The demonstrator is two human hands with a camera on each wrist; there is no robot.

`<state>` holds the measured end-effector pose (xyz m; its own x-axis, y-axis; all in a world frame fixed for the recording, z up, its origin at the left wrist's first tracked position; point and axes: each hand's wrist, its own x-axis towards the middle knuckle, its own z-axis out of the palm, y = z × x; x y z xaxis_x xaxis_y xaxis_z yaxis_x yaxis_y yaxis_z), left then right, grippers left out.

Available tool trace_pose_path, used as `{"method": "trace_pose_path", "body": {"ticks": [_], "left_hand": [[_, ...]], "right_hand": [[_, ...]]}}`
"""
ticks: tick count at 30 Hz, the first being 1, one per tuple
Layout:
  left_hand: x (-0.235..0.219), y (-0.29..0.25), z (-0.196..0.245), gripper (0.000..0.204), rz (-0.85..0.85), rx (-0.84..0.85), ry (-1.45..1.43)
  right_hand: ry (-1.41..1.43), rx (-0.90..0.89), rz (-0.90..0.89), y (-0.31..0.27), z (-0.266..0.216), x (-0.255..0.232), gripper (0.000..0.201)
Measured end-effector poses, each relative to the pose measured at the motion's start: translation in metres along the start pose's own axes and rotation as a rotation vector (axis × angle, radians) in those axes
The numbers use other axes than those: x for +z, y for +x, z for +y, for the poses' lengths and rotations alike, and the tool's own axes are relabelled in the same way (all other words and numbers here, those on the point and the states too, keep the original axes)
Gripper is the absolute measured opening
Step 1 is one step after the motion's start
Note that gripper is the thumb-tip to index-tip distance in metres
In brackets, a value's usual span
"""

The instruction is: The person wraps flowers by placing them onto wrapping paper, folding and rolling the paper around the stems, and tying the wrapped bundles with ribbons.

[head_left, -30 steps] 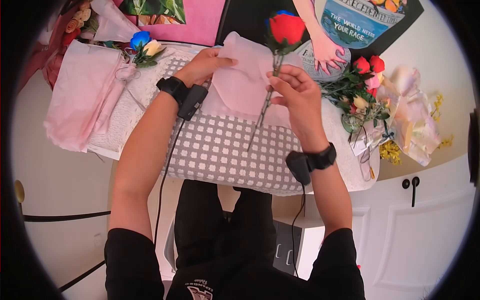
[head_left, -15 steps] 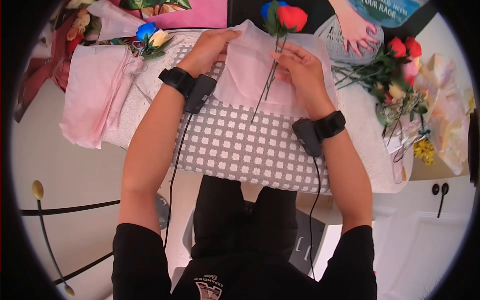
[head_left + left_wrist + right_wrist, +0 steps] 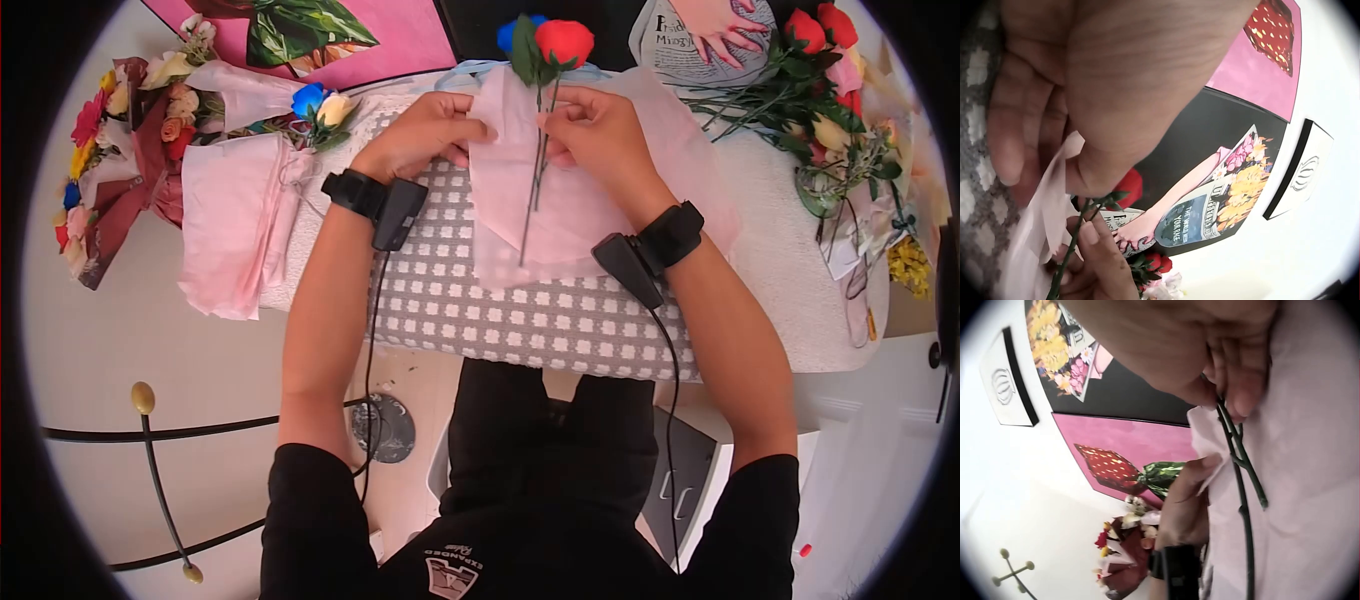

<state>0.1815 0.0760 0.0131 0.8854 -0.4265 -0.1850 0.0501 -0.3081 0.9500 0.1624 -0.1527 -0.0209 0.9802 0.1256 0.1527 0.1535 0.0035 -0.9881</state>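
My left hand (image 3: 425, 138) pinches the left edge of a pale pink wrapping sheet (image 3: 500, 210) between thumb and fingers. Opposite it, my right hand (image 3: 598, 130) pinches the green stems (image 3: 1244, 481) of two artificial roses. The red rose (image 3: 565, 44) faces up above the fingers, with the blue rose (image 3: 510, 38) partly hidden behind its leaves. Both stems hang down in front of the sheet, one longer than the other. In the left wrist view, a sheet corner (image 3: 1072, 145) sticks up beside the left thumb.
Folded pink sheets (image 3: 235, 220) lie at the left, near a blue rose (image 3: 309, 98) and a cream one. Red roses (image 3: 805, 32) and other stems lie at the right. A grey checked cloth (image 3: 430, 300) covers the table front; a wrapped bouquet (image 3: 150, 170) stands far left.
The head view has shifted. My right hand has risen level with the left, bringing the roses along, and their stems hang more upright. The pink sheet now reaches lower over the checked cloth.
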Motion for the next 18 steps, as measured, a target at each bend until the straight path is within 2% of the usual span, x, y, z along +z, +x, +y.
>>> {"method": "trace_pose_path", "body": {"ticks": [1,4,10,14,17,18], "left_hand": [[0.001,-0.004,0.001,0.026,-0.046,0.026,0.016],[0.006,-0.006,-0.002,0.024,-0.035,0.030,0.043],[0.012,-0.009,0.002,0.029,0.007,0.058,0.024],[0.015,-0.007,0.000,0.030,0.021,0.086,-0.028],[0.016,-0.007,-0.001,0.029,0.024,0.107,-0.005],[0.017,-0.008,-0.002,0.029,0.022,0.101,-0.008]], "right_hand": [[0.013,-0.003,0.004,0.000,0.001,0.001,0.035],[-0.062,0.053,0.023,-0.002,0.000,-0.001,0.038],[-0.256,-0.023,0.049,-0.002,-0.004,-0.006,0.041],[-0.271,-0.009,0.064,-0.001,-0.007,-0.006,0.043],[-0.313,-0.003,0.005,-0.002,-0.005,-0.005,0.046],[-0.374,-0.057,0.009,-0.002,-0.004,-0.005,0.047]]}}
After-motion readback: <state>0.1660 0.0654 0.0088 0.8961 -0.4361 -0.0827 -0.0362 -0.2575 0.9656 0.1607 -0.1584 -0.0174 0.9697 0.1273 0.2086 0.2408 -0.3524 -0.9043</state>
